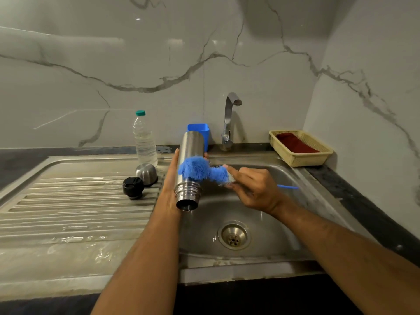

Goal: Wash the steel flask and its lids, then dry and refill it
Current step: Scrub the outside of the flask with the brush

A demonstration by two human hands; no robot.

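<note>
Sink (pixel 268 214): flask (pixel 190 155) held over basin, mouth toward viewer. Left hand (pixel 170 187) fingers wrapped round flask. Right hand (pixel 252 189) fingers clamped on brush (pixel 200 170), bristles against flask. Steel cap (pixel 146 173), black lid (pixel 133 187) on drainboard (pixel 75 212)

Bare forearms — no sleeves, jewellery.

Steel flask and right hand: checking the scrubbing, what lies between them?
In the head view, the blue brush bridges steel flask and right hand.
</note>
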